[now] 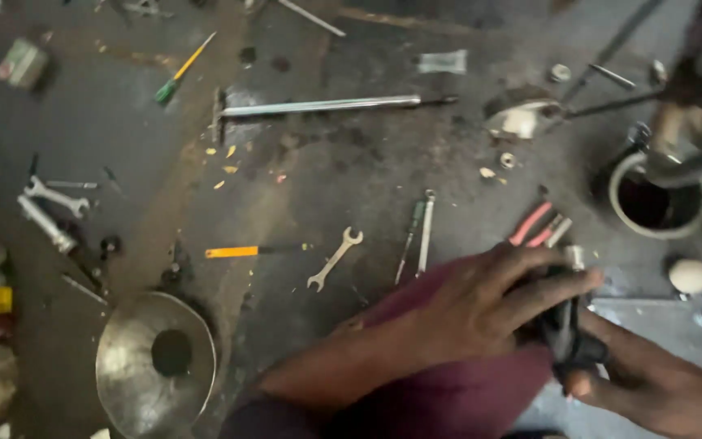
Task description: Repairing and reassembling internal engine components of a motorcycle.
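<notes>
My left hand (489, 302) reaches across from the lower middle and wraps its fingers over a small dark part (566, 329) with a pale metal tip at its top. My right hand (660, 390) comes in from the lower right corner and grips the same dark part from below. The picture is blurred, so I cannot tell what kind of part it is. Red-handled pliers (530, 223) lie on the floor just beyond my left hand's fingers. Under my forearm is maroon cloth (448, 398).
Tools are scattered over a dirty grey floor: an open-end wrench (335, 258), an orange-handled screwdriver (233, 252), a green and yellow screwdriver (180, 71) and a long steel bar (327, 106). A round metal dish with a hole (136, 378) lies lower left; a metal ring (660, 203) at right.
</notes>
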